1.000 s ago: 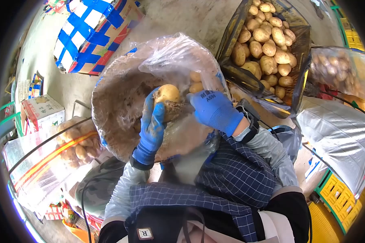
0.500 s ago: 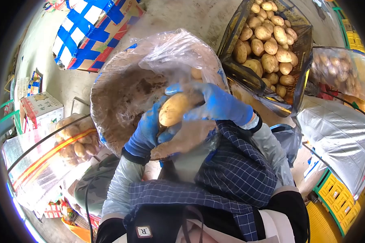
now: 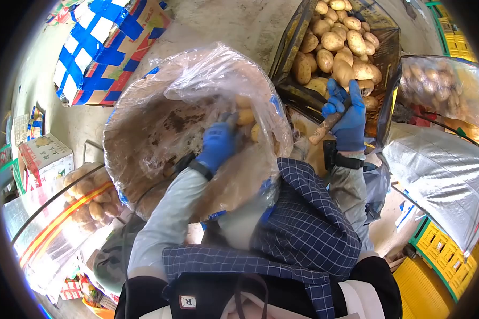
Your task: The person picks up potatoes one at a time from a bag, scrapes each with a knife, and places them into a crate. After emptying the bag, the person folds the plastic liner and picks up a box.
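My left hand (image 3: 218, 144), in a blue glove, reaches into a round container (image 3: 138, 183) lined with clear plastic. Its blurred fingertips are beside pale potatoes (image 3: 245, 117) at the container's right side, and whether they grip one cannot be made out. Over the near edge of a dark-lined crate (image 3: 282, 66) full of potatoes is my gloved right hand (image 3: 347, 118). A stick-like wooden handle (image 3: 324, 127) lies across it, held between thumb and fingers. Just beyond those fingertips, a potato (image 3: 343, 72) rests on the pile.
A box with blue tape (image 3: 98, 50) stands at upper left. Bagged potatoes are at left (image 3: 93, 204) and right (image 3: 436, 85). A silvery sheet (image 3: 436, 159) and a yellow crate (image 3: 444, 255) are at right. A checked cloth (image 3: 308, 218) covers my lap.
My hands have separated. The right moved right to the potato crate, and the potato held before is no longer between them. The left went deeper into the container. The view shifted slightly.
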Action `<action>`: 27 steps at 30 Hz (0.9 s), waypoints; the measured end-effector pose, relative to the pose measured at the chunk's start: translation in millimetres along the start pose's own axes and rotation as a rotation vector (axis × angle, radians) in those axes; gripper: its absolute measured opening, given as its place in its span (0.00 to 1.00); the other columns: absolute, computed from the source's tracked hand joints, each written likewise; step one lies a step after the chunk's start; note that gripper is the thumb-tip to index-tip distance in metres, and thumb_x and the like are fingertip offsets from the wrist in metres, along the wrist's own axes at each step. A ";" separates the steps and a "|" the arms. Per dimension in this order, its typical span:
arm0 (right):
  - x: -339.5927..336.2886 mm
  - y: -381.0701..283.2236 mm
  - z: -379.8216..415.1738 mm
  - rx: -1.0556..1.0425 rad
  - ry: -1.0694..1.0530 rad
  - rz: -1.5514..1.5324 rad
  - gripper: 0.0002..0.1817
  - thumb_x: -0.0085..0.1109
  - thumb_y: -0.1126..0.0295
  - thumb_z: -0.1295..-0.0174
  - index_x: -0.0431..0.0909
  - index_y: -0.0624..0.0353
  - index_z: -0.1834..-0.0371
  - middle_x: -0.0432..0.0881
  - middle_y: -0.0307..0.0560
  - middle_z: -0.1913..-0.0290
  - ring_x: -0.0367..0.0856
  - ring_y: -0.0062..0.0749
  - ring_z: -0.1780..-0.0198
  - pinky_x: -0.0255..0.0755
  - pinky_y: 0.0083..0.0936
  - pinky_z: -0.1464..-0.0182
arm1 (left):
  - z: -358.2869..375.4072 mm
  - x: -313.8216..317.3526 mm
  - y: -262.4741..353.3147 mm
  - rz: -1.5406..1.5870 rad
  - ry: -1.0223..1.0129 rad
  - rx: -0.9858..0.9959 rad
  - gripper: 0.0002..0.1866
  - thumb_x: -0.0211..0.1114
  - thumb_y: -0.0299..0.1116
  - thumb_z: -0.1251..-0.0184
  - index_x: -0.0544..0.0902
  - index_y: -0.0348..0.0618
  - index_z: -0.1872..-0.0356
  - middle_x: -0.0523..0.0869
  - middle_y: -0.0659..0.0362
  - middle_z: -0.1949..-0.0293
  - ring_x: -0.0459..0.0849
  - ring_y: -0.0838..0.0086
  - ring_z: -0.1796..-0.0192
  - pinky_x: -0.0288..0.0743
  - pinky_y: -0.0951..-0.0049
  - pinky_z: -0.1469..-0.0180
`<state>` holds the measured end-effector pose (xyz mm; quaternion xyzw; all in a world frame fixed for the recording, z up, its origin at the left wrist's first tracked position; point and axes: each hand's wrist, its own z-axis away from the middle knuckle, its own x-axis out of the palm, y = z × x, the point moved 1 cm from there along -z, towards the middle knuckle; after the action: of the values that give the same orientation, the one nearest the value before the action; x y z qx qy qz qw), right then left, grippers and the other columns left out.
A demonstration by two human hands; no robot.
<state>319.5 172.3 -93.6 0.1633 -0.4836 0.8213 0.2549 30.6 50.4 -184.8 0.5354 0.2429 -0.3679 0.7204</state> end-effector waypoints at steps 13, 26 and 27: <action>74.3 20.9 49.7 -0.114 -0.521 0.786 0.21 0.63 0.71 0.31 0.77 0.66 0.37 0.86 0.45 0.49 0.81 0.22 0.51 0.75 0.22 0.49 | 18.5 -26.6 5.9 1.568 -0.369 -0.250 0.32 0.66 0.51 0.30 0.75 0.37 0.35 0.86 0.60 0.62 0.80 0.79 0.72 0.71 0.80 0.72; 89.0 33.0 61.7 -0.141 -0.746 0.981 0.29 0.71 0.64 0.35 0.75 0.67 0.35 0.88 0.47 0.50 0.84 0.25 0.50 0.77 0.28 0.44 | 46.4 -86.1 57.1 1.222 -0.207 0.047 0.33 0.63 0.47 0.25 0.68 0.37 0.28 0.84 0.53 0.50 0.83 0.75 0.55 0.77 0.75 0.53; 90.4 34.4 64.4 -0.221 -0.746 0.996 0.29 0.71 0.64 0.35 0.74 0.67 0.35 0.89 0.47 0.51 0.84 0.25 0.50 0.77 0.28 0.45 | 47.4 -83.1 62.6 1.235 -0.192 0.114 0.35 0.67 0.41 0.26 0.64 0.37 0.25 0.83 0.53 0.44 0.83 0.74 0.48 0.78 0.73 0.46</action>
<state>227.3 125.5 -40.8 0.1667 -0.6400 0.6742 -0.3286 27.2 37.6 -71.3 0.5791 -0.1972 0.0573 0.7889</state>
